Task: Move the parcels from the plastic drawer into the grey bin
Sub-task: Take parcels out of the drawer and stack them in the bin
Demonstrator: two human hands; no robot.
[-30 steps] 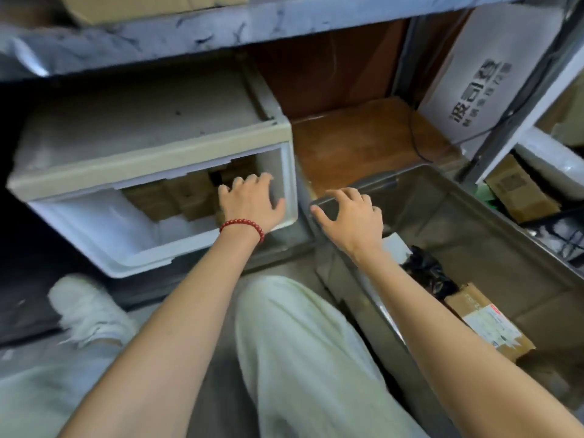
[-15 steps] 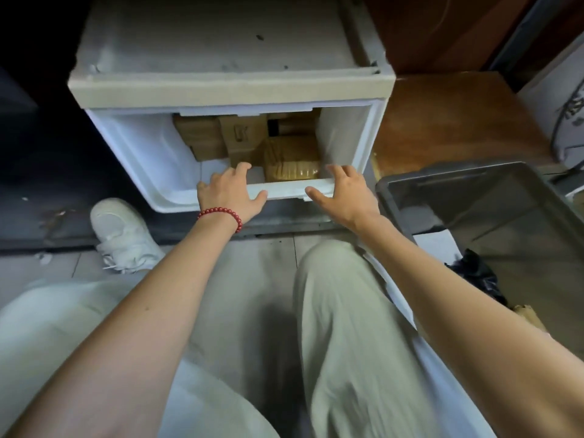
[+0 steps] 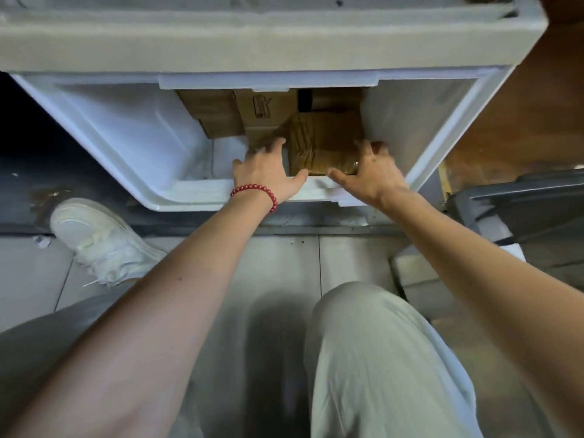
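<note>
The drawer (image 3: 126,143) stands pulled open under its beige housing, white, deep-walled, low to the floor; the bin (image 3: 524,197) sits just beside it on the right, only its grey corner in view. Several boxes (image 3: 268,112) crowd the back of the drawer, and in front of them, against the right wall, lies the parcel (image 3: 322,143), brown card wrapped in shiny clear tape. It looks stiff and square-edged and should hold its shape under a squeeze, but the tape probably makes its faces slick, so a grip on opposite sides, low down and near the corners, seems safer than a pinch from the top; its weight cannot be judged, so lift it with both hands and expect some heft. The left hand (image 3: 265,175) reaches over the front rim at the parcel's left side, fingers (image 3: 275,147) spread and fairly straight, a little blurred, thumb along the lower front edge. The right hand (image 3: 369,175) flanks the other side, its fingers spread and bent, tips on the parcel's right edge; whether they have closed on it I cannot tell
</note>
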